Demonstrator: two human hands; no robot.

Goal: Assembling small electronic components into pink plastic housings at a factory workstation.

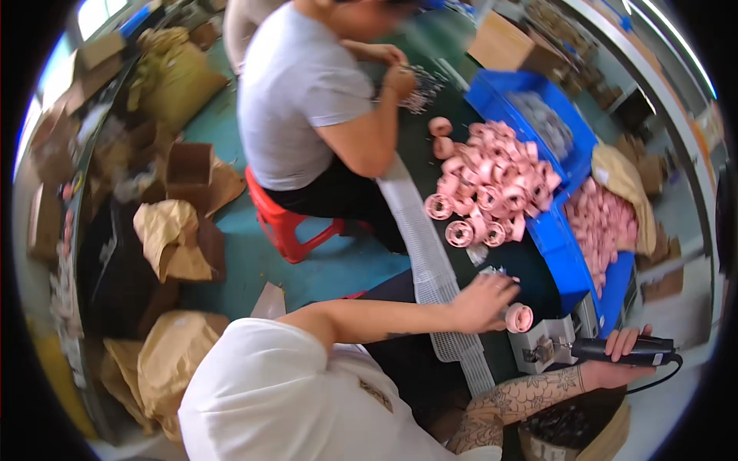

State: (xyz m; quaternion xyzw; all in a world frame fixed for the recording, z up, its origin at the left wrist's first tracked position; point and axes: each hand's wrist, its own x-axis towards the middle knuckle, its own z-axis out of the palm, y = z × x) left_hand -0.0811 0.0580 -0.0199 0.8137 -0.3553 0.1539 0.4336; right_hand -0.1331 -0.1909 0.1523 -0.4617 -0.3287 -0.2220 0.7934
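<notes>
My left hand [484, 302] is closed at the near end of the dark green bench. Its thumb side is against a pink round housing [520, 317], open end showing; the hand partly hides it. Just beyond the fingers lie small, light bits too blurred to name. My right hand [626, 346] grips a black corded electric screwdriver [619, 352], held nearly level. The driver's front end points left toward a small grey-and-white metal fixture [543, 344]. A large heap of pink round housings [492, 180] lies on the bench beyond my left hand.
Blue bins [557, 238] along the right hold pink parts and greyish translucent pieces. A white perforated strip [430, 261] edges the bench. Across from me, a person in grey [300, 100] handles small parts on a red stool [280, 223]. Cartons and brown paper sacks [181, 353] stand left.
</notes>
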